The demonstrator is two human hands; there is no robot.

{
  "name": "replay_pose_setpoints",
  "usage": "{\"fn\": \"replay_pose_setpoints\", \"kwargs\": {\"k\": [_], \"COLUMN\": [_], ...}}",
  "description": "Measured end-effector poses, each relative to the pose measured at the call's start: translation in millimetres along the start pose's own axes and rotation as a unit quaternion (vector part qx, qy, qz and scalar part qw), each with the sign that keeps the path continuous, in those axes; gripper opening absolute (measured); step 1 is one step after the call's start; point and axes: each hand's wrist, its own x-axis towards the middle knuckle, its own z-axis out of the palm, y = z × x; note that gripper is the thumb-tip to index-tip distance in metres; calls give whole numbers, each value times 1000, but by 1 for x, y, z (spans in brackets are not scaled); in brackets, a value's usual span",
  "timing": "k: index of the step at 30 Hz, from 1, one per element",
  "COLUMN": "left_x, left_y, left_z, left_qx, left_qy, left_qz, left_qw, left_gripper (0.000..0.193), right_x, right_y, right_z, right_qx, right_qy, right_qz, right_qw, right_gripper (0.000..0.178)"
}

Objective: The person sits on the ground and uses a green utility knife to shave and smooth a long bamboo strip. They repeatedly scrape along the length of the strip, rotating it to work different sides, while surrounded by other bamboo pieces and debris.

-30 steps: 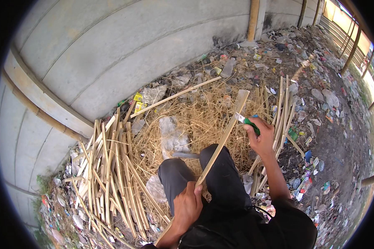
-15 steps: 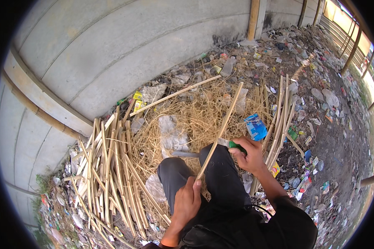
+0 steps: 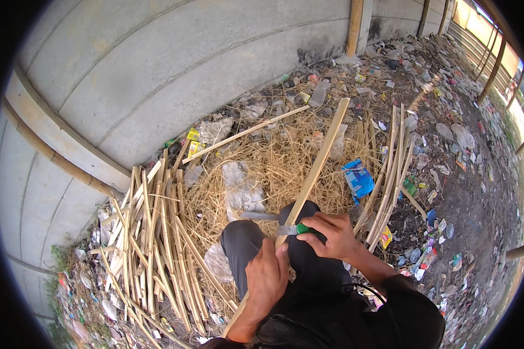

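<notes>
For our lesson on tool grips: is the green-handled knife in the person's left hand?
No, the right hand grips the green-handled knife, while the left hand holds the pale strip.

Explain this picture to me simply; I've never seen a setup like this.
There is no machine here: a person works with two bare hands. The camera is worn on the head and looks down; its very wide lens bends straight edges and leaves the dark rim.

The left hand grips a long, pale strip that slants up past the knees. The right hand holds a green-handled knife, its blade across the strip.

On the ground lie dry straw, a pile of similar strips at left, a few more strips at right, and scattered litter.
</notes>
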Motion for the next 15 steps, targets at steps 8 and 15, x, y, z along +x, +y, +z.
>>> {"fn": "replay_pose_setpoints", "kwargs": {"k": [8,15], "left_x": [-4,-14], "left_y": [-6,-15], "left_z": [3,4], "left_qx": [10,13], "left_qy": [16,0], "left_qz": [13,3], "left_qw": [1000,1000], "left_gripper": [32,30], "right_x": [2,14], "right_y": [10,29], "right_z": [-6,-25], "right_qx": [-29,-59], "right_qy": [36,54], "right_qz": [13,23], "right_qw": [999,997], "right_gripper": [27,24]}}
